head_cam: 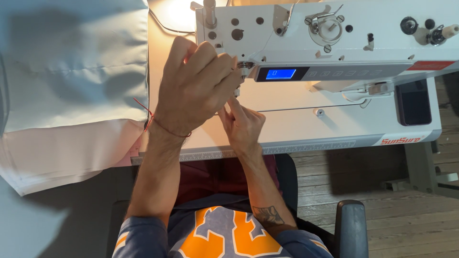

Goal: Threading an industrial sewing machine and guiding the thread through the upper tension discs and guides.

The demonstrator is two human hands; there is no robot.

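Head view, looking straight down at the sewing table [296, 129]. My left hand [196, 88] was raised over the needle end of the white sewing machine [334, 38], fingers curled and bunched together, their tips meeting at the needle area [241, 71]. I could not tell what, if anything, they pinched; the knuckles hid it. A thin red string [158, 123] circled that wrist, one loose end trailing left.

My right hand [241, 125] came up from the near side, just beneath the left, thumb and forefinger pressed together and pointing toward the same spot below the machine head. Whether a thread sat between them was too fine to see. Both hands were touching or nearly so.

A small blue screen [280, 73] glowed on the machine's front panel, just right of the hands. A dark phone [413, 102] lay on the table at far right. Pale grey and pinkish cloth [71, 95] was heaped on the left, draping over the near edge. A ruler strip [287, 148] ran along the table's near edge. Wooden floor [406, 215] showed at right, with a chair armrest [351, 227] nearest me.
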